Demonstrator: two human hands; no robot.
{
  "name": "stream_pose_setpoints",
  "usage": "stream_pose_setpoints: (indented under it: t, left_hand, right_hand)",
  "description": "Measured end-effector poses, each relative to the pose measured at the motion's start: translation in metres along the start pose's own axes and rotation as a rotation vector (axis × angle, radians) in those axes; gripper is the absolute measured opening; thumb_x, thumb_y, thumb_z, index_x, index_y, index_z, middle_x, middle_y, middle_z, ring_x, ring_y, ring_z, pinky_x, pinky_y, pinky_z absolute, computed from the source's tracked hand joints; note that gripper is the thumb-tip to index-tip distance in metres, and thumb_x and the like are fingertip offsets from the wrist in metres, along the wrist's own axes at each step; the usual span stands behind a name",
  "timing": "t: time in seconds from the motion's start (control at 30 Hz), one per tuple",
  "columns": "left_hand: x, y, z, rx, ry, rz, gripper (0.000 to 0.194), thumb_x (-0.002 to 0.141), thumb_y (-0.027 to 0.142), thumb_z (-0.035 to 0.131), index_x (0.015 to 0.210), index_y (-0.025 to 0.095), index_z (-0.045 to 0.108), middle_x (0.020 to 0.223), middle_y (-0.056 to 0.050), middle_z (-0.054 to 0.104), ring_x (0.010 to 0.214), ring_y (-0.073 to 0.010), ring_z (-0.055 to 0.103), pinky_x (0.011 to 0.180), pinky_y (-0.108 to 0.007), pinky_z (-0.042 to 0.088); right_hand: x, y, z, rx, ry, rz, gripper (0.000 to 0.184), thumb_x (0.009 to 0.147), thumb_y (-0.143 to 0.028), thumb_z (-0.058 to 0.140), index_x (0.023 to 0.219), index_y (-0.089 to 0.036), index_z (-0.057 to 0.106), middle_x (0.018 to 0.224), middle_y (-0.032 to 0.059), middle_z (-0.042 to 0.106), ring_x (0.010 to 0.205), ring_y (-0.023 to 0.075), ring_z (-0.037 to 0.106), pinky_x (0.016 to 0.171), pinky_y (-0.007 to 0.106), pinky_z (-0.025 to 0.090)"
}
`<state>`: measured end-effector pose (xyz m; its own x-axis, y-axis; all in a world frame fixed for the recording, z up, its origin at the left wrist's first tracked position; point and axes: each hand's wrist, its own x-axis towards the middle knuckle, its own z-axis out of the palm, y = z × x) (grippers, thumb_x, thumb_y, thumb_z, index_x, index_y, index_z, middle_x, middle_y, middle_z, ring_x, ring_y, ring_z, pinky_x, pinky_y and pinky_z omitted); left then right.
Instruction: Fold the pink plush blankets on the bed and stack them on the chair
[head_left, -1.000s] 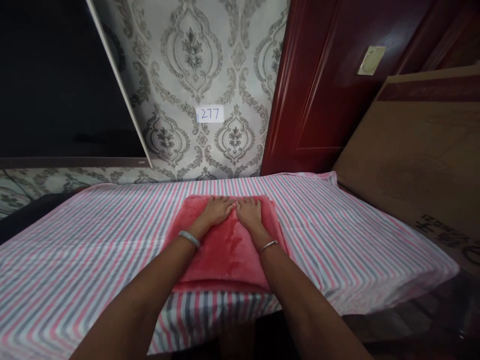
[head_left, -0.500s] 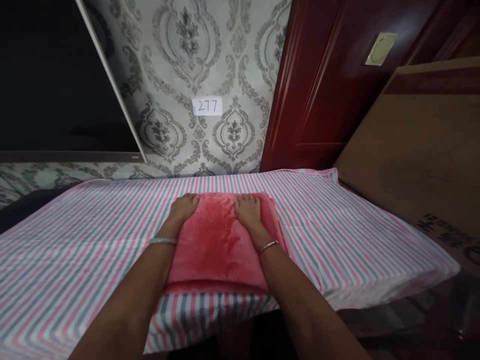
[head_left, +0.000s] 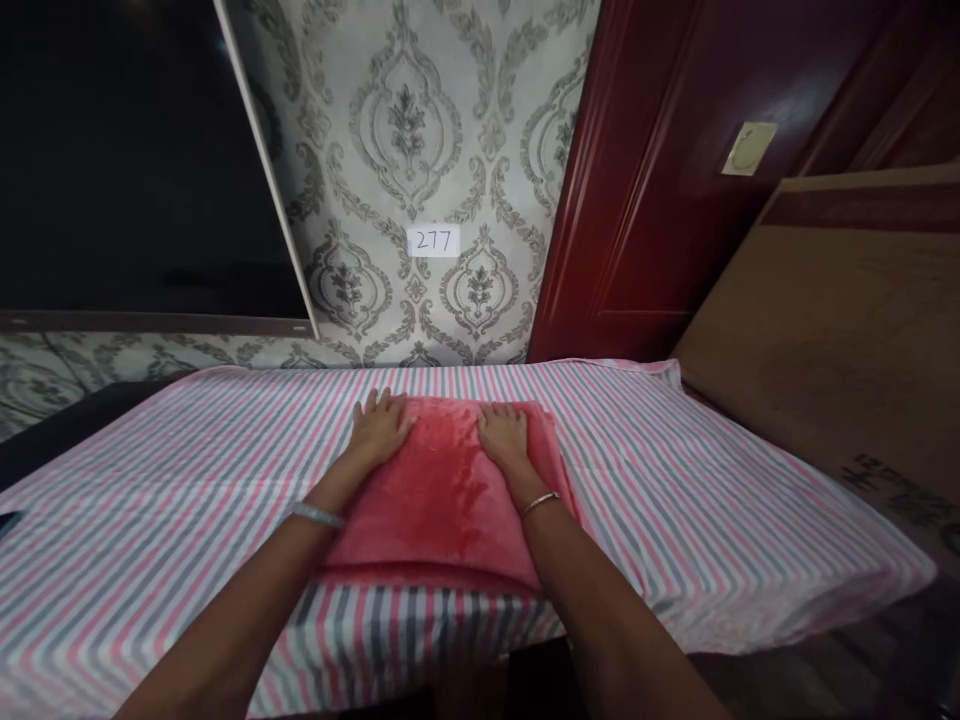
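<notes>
A folded, plush coral-red blanket (head_left: 439,490) lies flat near the front edge of the striped tablecloth (head_left: 675,470). My left hand (head_left: 377,428) rests on its far left corner, fingers spread and palm down. On the far right part of the blanket lies my right hand (head_left: 504,433), also flat with its fingers stretched out. Neither hand grips the cloth. The blanket's left edge is partly hidden under my left forearm, and its right side shows stacked layers.
A large dark screen (head_left: 150,170) stands behind the table at the left. Damask wallpaper carries a paper label (head_left: 433,240) reading 277. At the right are a dark red door (head_left: 645,180) and a big cardboard box (head_left: 840,340) beside the table.
My left hand has spread its fingers and turned slightly at the blanket's left corner. My right hand stays on the blanket. The view has tilted up a little.
</notes>
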<state>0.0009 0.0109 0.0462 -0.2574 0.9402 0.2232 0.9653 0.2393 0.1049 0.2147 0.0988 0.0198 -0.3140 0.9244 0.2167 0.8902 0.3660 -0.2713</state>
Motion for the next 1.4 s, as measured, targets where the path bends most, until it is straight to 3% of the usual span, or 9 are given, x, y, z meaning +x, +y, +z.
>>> stream_pose_setpoints:
  t: [0.1, 0.23, 0.47, 0.6, 0.7, 0.8, 1.1, 1.23, 1.4]
  left_hand:
    - [-0.033, 0.000, 0.007, 0.012, -0.016, 0.154, 0.060, 0.100, 0.052, 0.040, 0.152, 0.024, 0.047, 0.165, -0.014, 0.035, 0.155, -0.0379, 0.020, 0.121, -0.065, 0.017]
    - [-0.056, -0.002, 0.021, -0.020, -0.025, 0.137, 0.058, 0.102, 0.048, 0.039, 0.157, 0.028, 0.039, 0.167, -0.012, 0.028, 0.155, -0.0377, 0.021, 0.116, -0.068, 0.028]
    - [-0.057, 0.000, 0.024, 0.010, 0.035, 0.154, 0.057, 0.102, 0.044, 0.042, 0.156, 0.026, 0.042, 0.165, -0.013, 0.033, 0.154, -0.0367, 0.025, 0.113, -0.062, 0.036]
    - [-0.059, 0.000, 0.023, 0.019, 0.055, 0.162, 0.056, 0.102, 0.043, 0.041, 0.155, 0.026, 0.042, 0.165, -0.012, 0.033, 0.154, -0.0365, 0.026, 0.112, -0.062, 0.038]
    - [-0.059, 0.001, 0.023, 0.026, 0.044, 0.165, 0.057, 0.102, 0.043, 0.040, 0.156, 0.024, 0.041, 0.166, -0.013, 0.031, 0.154, -0.0372, 0.025, 0.111, -0.063, 0.039]
    - [-0.058, 0.002, 0.022, 0.027, 0.022, 0.147, 0.057, 0.103, 0.045, 0.040, 0.156, 0.025, 0.040, 0.166, -0.013, 0.030, 0.154, -0.0372, 0.025, 0.112, -0.063, 0.038]
    - [-0.062, 0.001, 0.017, 0.001, 0.040, 0.131, 0.055, 0.102, 0.040, 0.041, 0.153, 0.023, 0.045, 0.166, -0.014, 0.030, 0.154, -0.0354, 0.024, 0.116, -0.061, 0.034]
    - [-0.063, -0.001, 0.017, -0.042, 0.160, 0.068, 0.058, 0.097, 0.042, 0.048, 0.147, 0.011, 0.052, 0.163, -0.023, 0.032, 0.150, -0.0369, 0.033, 0.117, -0.052, 0.036]
    - [-0.059, -0.005, 0.021, -0.152, 0.199, -0.046, 0.062, 0.095, 0.043, 0.048, 0.147, 0.010, 0.049, 0.159, -0.024, 0.040, 0.136, -0.0400, 0.050, 0.111, -0.053, 0.043]
  right_hand:
    - [0.001, 0.001, 0.003, 0.005, 0.003, 0.005, 0.048, 0.104, -0.032, 0.030, 0.142, -0.023, 0.059, 0.149, 0.0107, 0.055, 0.138, 0.0297, 0.042, 0.115, 0.050, 0.024]
    - [-0.001, 0.002, 0.004, 0.001, 0.002, 0.004, 0.048, 0.105, -0.032, 0.030, 0.142, -0.021, 0.059, 0.149, 0.0118, 0.055, 0.138, 0.0297, 0.043, 0.115, 0.050, 0.025]
    - [-0.003, -0.001, -0.020, 0.023, -0.074, -0.010, 0.047, 0.106, -0.031, 0.032, 0.143, -0.019, 0.057, 0.148, 0.0113, 0.056, 0.138, 0.0297, 0.047, 0.114, 0.047, 0.032]
    - [-0.026, 0.004, -0.034, 0.037, -0.117, -0.107, 0.049, 0.104, -0.035, 0.040, 0.150, -0.022, 0.050, 0.156, 0.0103, 0.049, 0.142, 0.0285, 0.044, 0.115, 0.044, 0.032]
    - [-0.057, 0.017, -0.030, 0.016, -0.147, -0.236, 0.053, 0.104, -0.039, 0.041, 0.156, -0.028, 0.041, 0.164, 0.0066, 0.036, 0.150, 0.0309, 0.031, 0.120, 0.052, 0.023]
    - [-0.081, 0.033, -0.021, -0.016, -0.134, -0.275, 0.054, 0.105, -0.040, 0.039, 0.157, -0.025, 0.041, 0.166, 0.0065, 0.031, 0.153, 0.0303, 0.025, 0.122, 0.050, 0.020]
    - [-0.083, 0.050, -0.019, 0.002, -0.072, -0.218, 0.051, 0.102, -0.037, 0.044, 0.150, -0.021, 0.051, 0.162, 0.0112, 0.040, 0.151, 0.0271, 0.031, 0.122, 0.046, 0.022]
    - [-0.093, 0.085, -0.010, 0.178, -0.012, -0.093, 0.057, 0.096, -0.037, 0.050, 0.148, -0.017, 0.052, 0.163, 0.0142, 0.036, 0.153, 0.0297, 0.027, 0.123, 0.054, 0.022]
    - [-0.114, 0.121, 0.010, 0.675, 0.156, 0.046, 0.073, 0.086, -0.049, 0.054, 0.152, -0.020, 0.046, 0.160, 0.0108, 0.043, 0.148, 0.0253, 0.038, 0.123, 0.048, 0.030]
